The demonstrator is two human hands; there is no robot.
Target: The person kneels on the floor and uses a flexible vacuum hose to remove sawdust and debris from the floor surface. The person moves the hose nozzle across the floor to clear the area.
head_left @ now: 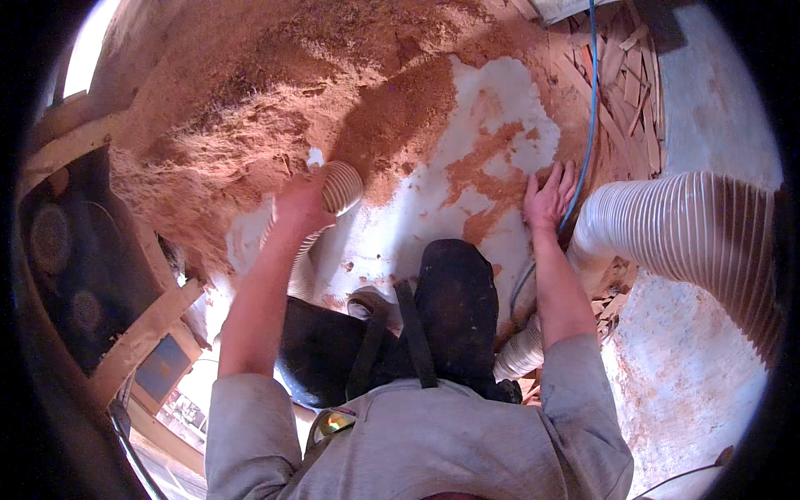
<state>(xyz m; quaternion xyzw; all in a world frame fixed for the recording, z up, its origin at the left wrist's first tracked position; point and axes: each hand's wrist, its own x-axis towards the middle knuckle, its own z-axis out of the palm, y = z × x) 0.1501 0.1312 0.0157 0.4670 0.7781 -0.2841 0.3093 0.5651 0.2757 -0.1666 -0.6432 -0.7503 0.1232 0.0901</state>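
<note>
My left hand (303, 202) is wrapped round a ribbed, flexible hose (342, 187) near its end, at the lower edge of a big heap of reddish-brown sawdust (275, 92). The hose runs back from the hand toward my legs. My right hand (550, 197) holds nothing. Its fingers are stretched out over the dust-strewn pale floor (408, 229), beside a blue cable (592, 100). Whether the palm presses on the floor I cannot tell.
A wide ribbed duct (675, 221) curves in from the right. Broken wood strips (637, 92) lie at the far right, next to a pale panel (708, 92). On the left stands a wooden frame (146, 337) round a dark panel (79, 258). My dark-trousered knee (454, 292) is between my arms.
</note>
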